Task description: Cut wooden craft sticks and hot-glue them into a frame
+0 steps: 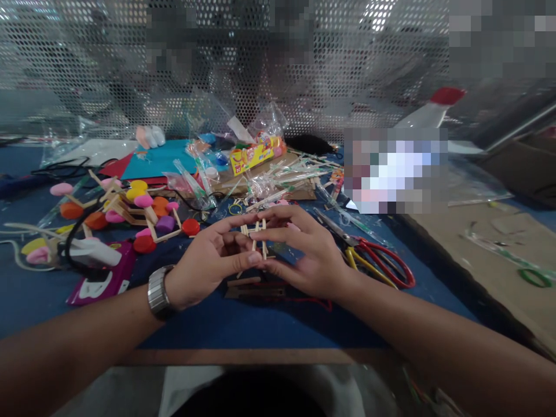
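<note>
Between my two hands is a small frame of thin wooden sticks (264, 238), held just above the blue tabletop. My left hand (212, 258), with a metal watch (158, 289) on its wrist, closes its thumb and fingers on the left side of the frame. From the other side my right hand (306, 252) grips it with thumb below and fingertips on top. My fingers hide parts of the frame. Beneath my hands lies a flat dark tool (256, 289), whose kind I cannot make out, with a loose stick (244, 281) beside it.
Scissors with red handles (384, 260) lie right of my right hand, over a yellow-handled tool (362, 267). Stick models with coloured discs (147, 217) and a purple packet (124, 266) are at left. Behind are a yellow box (256, 155), loose sticks (291, 174) and a perforated screen (243, 58).
</note>
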A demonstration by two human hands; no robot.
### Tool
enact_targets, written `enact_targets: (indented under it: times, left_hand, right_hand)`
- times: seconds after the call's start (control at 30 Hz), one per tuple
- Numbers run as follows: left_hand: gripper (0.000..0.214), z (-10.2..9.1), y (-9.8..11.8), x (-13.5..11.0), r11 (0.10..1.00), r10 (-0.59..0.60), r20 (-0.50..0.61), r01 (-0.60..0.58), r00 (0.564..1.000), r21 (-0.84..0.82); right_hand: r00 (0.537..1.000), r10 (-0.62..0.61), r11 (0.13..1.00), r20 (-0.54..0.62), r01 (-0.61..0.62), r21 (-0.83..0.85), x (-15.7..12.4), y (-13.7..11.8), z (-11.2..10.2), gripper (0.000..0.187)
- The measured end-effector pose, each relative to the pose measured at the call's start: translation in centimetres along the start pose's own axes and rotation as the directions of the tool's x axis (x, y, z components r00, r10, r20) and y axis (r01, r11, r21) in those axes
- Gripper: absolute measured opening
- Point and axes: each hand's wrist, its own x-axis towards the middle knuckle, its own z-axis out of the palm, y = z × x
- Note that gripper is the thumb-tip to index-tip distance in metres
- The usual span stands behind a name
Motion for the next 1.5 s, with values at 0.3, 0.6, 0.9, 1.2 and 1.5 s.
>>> enact_targets:
  times: [0.3, 0.6, 0.9, 1.2, 1.5]
  left_hand:
    - [0.058, 0.10, 0.13, -0.04, 0.999, -0.048, -0.005, 0.048, 0.999, -0.022]
    - [0.059, 0.01, 0.34, 0.29, 0.999, 0.041, -0.194, -0.047, 0.980, -0.024]
    - [0.058, 0.16, 0.25, 0.30, 1.000, 0.002, -0.148, -0.003, 0.989, -0.003]
    - [0.057, 0.22, 0.04, -0.25, 0.973, 0.003, -0.010, 0.000, 1.000, 0.231]
    - [0.058, 0.09, -0.11, -0.42, 0.976, -0.006, 0.099, -0.015, 0.995, 0.219]
  right_hand:
    - [1.000, 0.004, 0.999, -0.008, -0.004, -0.031, -0.06, 0.08, -0.01, 0.025]
    - [0.963, 0.171, 0.978, 0.206, -0.141, -0.155, -0.18, 0.82, 0.41, 0.056]
    - [0.977, 0.136, 0.984, 0.167, -0.114, -0.135, -0.09, 0.39, 0.28, 0.052]
    - [0.989, -0.118, 0.989, 0.087, 0.125, -0.077, -0.16, 0.35, 0.32, 0.024]
    - [0.988, -0.143, 0.989, 0.061, 0.144, -0.016, 0.21, 0.13, -0.09, 0.013]
